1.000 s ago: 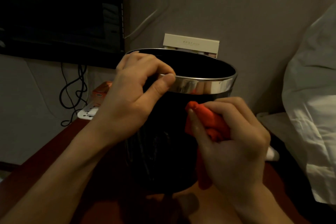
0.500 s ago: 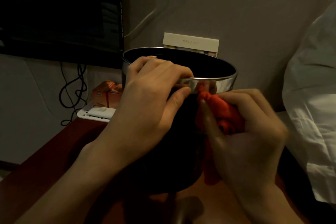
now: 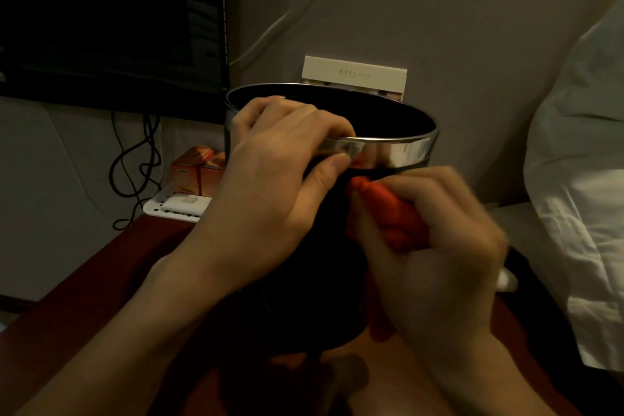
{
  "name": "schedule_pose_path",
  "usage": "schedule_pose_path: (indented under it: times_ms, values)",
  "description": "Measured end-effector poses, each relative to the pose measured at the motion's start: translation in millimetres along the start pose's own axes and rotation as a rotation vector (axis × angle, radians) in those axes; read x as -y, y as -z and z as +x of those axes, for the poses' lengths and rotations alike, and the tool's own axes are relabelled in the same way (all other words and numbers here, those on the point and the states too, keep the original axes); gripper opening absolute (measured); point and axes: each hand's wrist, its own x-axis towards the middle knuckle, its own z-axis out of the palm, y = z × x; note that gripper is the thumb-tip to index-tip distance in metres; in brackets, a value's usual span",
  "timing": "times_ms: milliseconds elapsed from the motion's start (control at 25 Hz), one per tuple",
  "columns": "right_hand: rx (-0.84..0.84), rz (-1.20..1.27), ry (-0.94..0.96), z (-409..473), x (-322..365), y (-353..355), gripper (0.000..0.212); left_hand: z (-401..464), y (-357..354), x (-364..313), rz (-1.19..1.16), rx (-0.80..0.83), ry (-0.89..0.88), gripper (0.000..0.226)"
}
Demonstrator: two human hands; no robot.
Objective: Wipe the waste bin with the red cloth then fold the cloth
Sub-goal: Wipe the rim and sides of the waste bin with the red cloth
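A black round waste bin [image 3: 398,154] with a shiny metal rim stands upright on a dark red table [image 3: 84,307]. My left hand [image 3: 270,199] grips the near rim, fingers inside and thumb pressed on the metal band. My right hand [image 3: 435,253] holds a bunched red cloth [image 3: 388,209] against the bin's dark front wall, just below the rim. A tail of the cloth hangs down beside the bin under my palm. Most of the bin's front is hidden by my hands.
A dark screen [image 3: 111,20] hangs on the wall at the left with black cables [image 3: 135,165] below it. Orange boxes [image 3: 196,174] sit on a white tray [image 3: 172,206] behind the bin. A cream card box [image 3: 354,76] leans on the wall. White bedding [image 3: 580,186] fills the right.
My right hand has slid the cloth up and right along the bin's front, then slightly down. My left hand has shifted right along the rim, uncovering the orange boxes.
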Motion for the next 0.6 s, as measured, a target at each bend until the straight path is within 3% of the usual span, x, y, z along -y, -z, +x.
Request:
schedule_pose_path:
  times_ms: [80, 280, 480, 600]
  values:
    - [0.058, -0.001, 0.04, -5, 5, -4, 0.013, 0, 2, 0, -0.006, 0.02, -0.005, 0.014]
    - [-0.069, -0.052, 0.026, 12, 1, 17, 0.013, 1, 7, 2, -0.071, 0.063, -0.012, 0.014]
    - [0.034, -0.016, 0.041, -1, 8, 2, 0.011, 0, 6, 4, -0.08, 0.055, -0.023, 0.013]
    - [-0.056, -0.033, 0.017, 10, -2, 16, 0.013, 0, 7, 5, -0.087, 0.062, -0.023, 0.015]
